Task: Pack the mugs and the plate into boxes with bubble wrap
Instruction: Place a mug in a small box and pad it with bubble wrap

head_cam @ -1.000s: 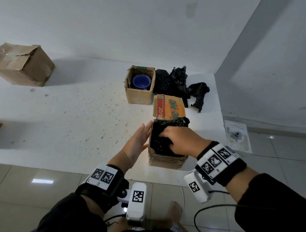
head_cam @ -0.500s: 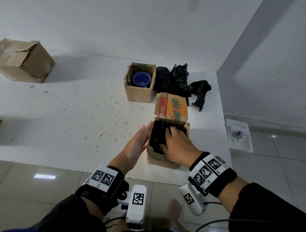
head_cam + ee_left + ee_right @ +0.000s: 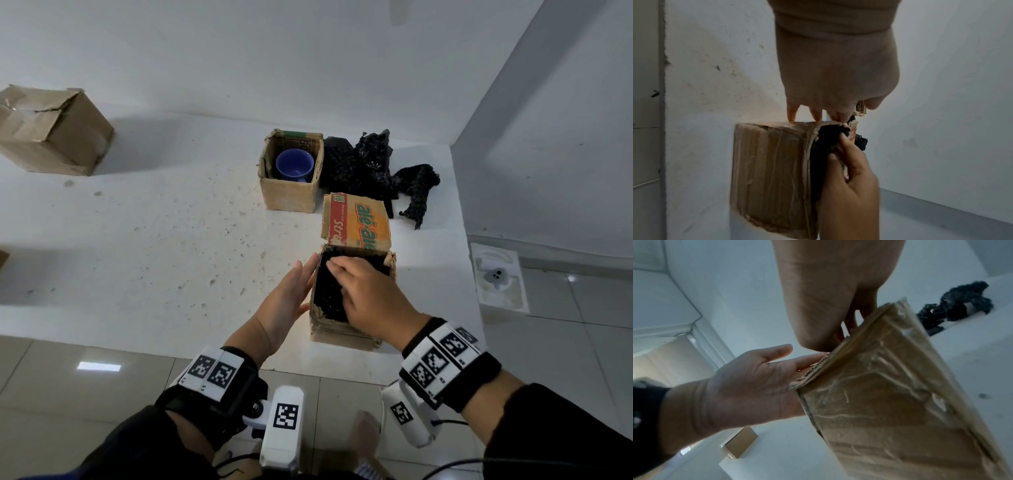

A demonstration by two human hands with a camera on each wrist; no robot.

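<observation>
A small cardboard box (image 3: pixel 342 334) stands at the table's near edge with its printed flap (image 3: pixel 359 222) raised at the back. Black bubble wrap (image 3: pixel 329 298) fills it and hides whatever lies underneath. My right hand (image 3: pixel 370 294) lies on the wrap and presses it down inside the box. My left hand (image 3: pixel 291 298) rests flat against the box's left wall with straight fingers. In the left wrist view the right hand's fingers (image 3: pixel 844 141) dig into the wrap (image 3: pixel 822 146). A blue mug (image 3: pixel 294 164) sits unwrapped in a second open box (image 3: pixel 287 195) farther back.
Loose black bubble wrap (image 3: pixel 363 168) is piled at the back right, beside the mug's box. A larger closed cardboard box (image 3: pixel 51 133) sits far left on the white table (image 3: pixel 154 240). The near box stands close to the table's front edge, above tiled floor (image 3: pixel 68 394).
My right hand moved from the far rim onto the middle of the wrap. The wrap that bulged over the rim is now tucked inside. The left hand stayed put.
</observation>
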